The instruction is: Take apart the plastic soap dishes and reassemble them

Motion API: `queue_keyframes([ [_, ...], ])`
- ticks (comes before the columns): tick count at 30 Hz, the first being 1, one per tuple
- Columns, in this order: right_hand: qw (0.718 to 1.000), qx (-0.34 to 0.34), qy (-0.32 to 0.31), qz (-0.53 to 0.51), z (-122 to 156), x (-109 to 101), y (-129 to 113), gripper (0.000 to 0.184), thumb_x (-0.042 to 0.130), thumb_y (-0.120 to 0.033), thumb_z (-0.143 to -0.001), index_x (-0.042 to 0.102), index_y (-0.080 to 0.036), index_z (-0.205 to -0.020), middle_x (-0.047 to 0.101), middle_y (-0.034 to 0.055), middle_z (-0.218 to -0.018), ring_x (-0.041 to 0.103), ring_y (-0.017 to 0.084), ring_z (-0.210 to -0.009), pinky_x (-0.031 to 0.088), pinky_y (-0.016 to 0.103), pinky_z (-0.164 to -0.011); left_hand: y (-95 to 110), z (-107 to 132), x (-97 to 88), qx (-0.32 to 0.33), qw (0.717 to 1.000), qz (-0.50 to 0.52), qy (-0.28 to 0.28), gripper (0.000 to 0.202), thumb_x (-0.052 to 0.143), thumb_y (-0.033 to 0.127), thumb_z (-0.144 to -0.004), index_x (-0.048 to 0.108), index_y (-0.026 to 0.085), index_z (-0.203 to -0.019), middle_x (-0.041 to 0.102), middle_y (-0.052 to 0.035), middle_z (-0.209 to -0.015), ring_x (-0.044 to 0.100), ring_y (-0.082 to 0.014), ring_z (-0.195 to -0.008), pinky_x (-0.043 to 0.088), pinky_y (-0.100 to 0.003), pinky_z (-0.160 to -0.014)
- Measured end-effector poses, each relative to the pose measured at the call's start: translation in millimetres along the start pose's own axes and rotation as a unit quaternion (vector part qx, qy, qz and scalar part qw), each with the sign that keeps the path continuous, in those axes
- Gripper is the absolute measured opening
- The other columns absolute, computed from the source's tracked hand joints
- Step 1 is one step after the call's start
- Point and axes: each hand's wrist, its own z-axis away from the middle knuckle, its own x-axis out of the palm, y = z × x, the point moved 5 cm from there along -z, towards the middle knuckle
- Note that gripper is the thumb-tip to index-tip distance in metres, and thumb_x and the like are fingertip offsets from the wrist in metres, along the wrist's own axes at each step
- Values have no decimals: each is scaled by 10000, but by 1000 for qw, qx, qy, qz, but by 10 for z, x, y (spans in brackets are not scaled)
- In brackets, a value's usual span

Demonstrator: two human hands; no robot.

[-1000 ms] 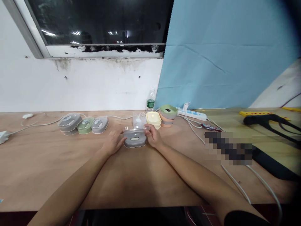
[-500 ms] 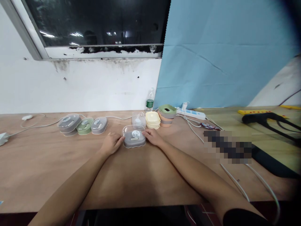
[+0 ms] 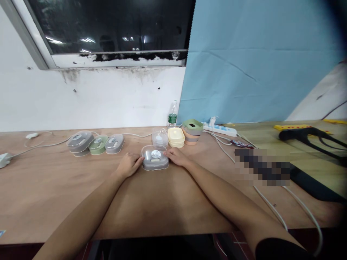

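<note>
A grey plastic box with a clear lid and a round white sticker [image 3: 155, 162] rests on the table between my hands. My left hand [image 3: 129, 164] grips its left side, thumb against the edge and the other fingers curled. On the right side, the fingers of my right hand [image 3: 175, 156] hold the lid's edge near the sticker. Right behind the box lie a clear lid [image 3: 159, 137] and a stack of pale yellow inner trays [image 3: 176, 135]. Beside them stands a pile of green, grey and orange box shells [image 3: 192, 130].
Finished-looking lidded boxes in grey [image 3: 80, 142] and green [image 3: 98, 144] line the table's back left. A plastic bottle [image 3: 172, 115] stands against the wall. At right are a power strip [image 3: 221, 130], white cables [image 3: 271, 208], a black frame [image 3: 306, 139] and a pixelated patch.
The clear lid on the grey box looks slightly shifted and catches the light differently. Both hands keep nearly the same place on its sides.
</note>
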Motion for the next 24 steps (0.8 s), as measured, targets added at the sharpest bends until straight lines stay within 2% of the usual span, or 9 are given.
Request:
queue_keyframes([
  [4, 999, 4, 8, 39, 8, -22, -32, 572, 316, -584, -919, 318, -184, -510, 334, -36, -501, 330, 88, -503, 208, 244, -504, 3, 5, 7, 7, 1000, 3, -2, 493, 283, 430, -990, 504, 186, -623, 598, -27, -641, 557, -158, -653, 371, -305, -709],
  [9, 996, 6, 2, 94, 5, -39, -57, 584, 337, -589, -912, 318, -182, -494, 334, -37, -488, 315, 82, -486, 196, 250, -506, 8, 2, 29, 20, 1000, 0, -8, 492, 290, 435, -988, 509, 186, -623, 586, -26, -636, 549, -153, -644, 382, -294, -702],
  [24, 998, -24, -36, 41, 21, -42, -48, 565, 421, -592, -871, 335, -176, -499, 286, -46, -522, 289, 75, -510, 176, 238, -496, 104, 5, 2, 56, 997, 47, -33, 444, 346, 438, -971, 542, 185, -664, 583, -41, -715, 537, -156, -694, 405, -288, -671],
])
